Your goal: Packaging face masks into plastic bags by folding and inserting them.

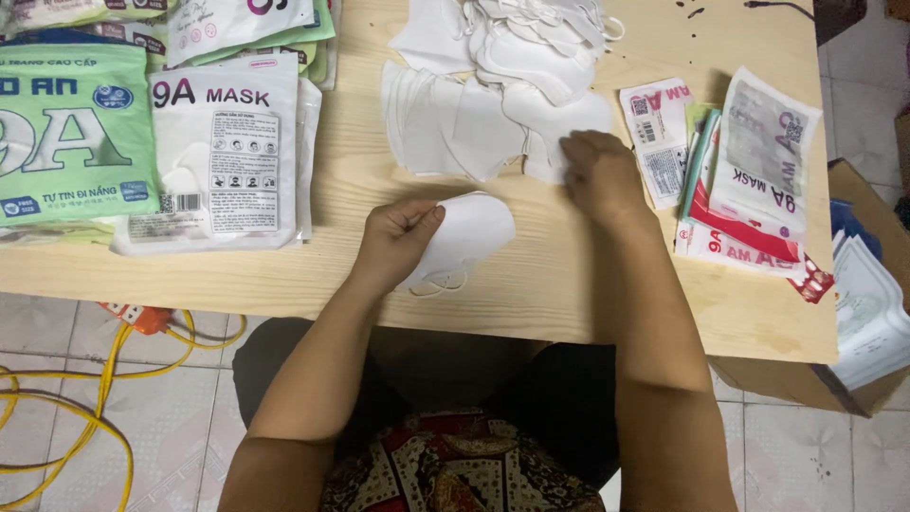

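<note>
- White folded mask [469,232], soft and smooth-looking with a rounded edge, sits low on the pale wooden table [531,284], close to its near edge and just below the big mask pile. Thin ear loops curl out underneath it.
- Left hand [398,237] has it pinched, thumb and fingers closed on the mask's left edge.
- Mask pile [502,95] is the landmark here: loads of flat white masks, fanned and overlapping, same soft fabric, spread over the far middle of the table.
- Right hand [599,171] rests palm-down on the lower right corner of that pile, fingers curled onto a mask there. Can't tell whether they're actually gripping one or just pressing.
- Right of the pile: a loose stack of glossy flat pouches [749,180], white, red and green, lying at angles.
- Left of the pile: bigger shiny packs [227,142], one white on top, and a green one [76,133] further left.
- Table grain is light and streaky, smooth finish.
- Below the table, well left of the pile, a yellow cable [104,379] loops over the pale floor tiles.
</note>
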